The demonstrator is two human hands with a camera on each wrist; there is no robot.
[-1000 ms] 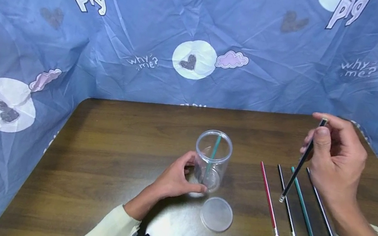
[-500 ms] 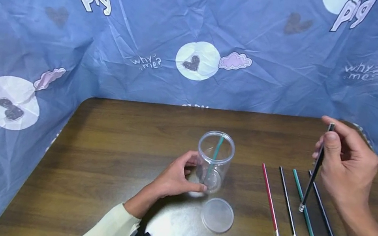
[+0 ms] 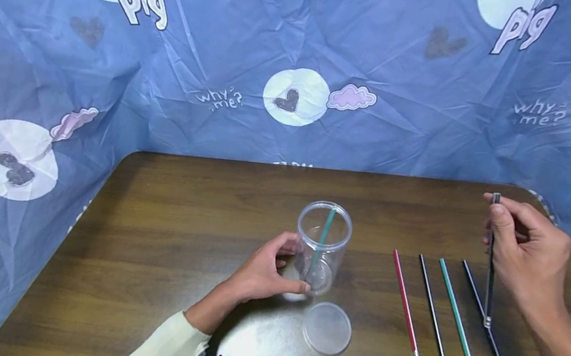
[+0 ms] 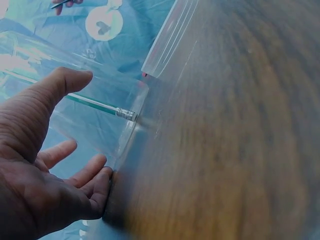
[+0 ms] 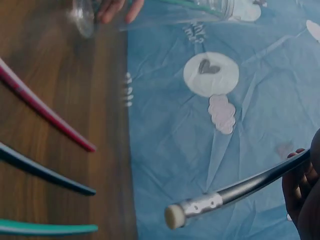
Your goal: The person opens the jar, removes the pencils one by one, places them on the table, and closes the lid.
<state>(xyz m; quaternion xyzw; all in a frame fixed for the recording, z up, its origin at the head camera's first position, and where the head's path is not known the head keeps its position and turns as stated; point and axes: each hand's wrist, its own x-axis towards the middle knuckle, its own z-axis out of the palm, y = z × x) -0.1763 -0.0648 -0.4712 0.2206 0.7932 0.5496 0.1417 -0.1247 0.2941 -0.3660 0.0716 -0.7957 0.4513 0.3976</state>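
A clear plastic jar (image 3: 334, 266) stands upright on the wooden table, a green pencil (image 3: 324, 234) leaning inside with its eraser end at the bottom. My left hand (image 3: 263, 270) holds the jar low on its left side, thumb in front and fingers behind. To the right, my right hand (image 3: 535, 250) pinches a black pencil (image 3: 490, 280) near its upper end, the white eraser (image 5: 174, 216) pointing down. Below that hand lies a dark pencil (image 3: 473, 284), beside a green pencil (image 3: 457, 315), a black pencil (image 3: 432, 308) and a red pencil (image 3: 406, 305).
A round translucent lid (image 3: 327, 329) lies flat in front of the jar. The wooden table (image 3: 178, 212) ends at the back against a blue printed cloth (image 3: 200, 40). Each wrist wears a black camera.
My right hand has moved right and slightly down with the black pencil, from over the lying black pencil to over the rightmost one. The pencil now hangs nearly vertical. My left hand stays on the jar.
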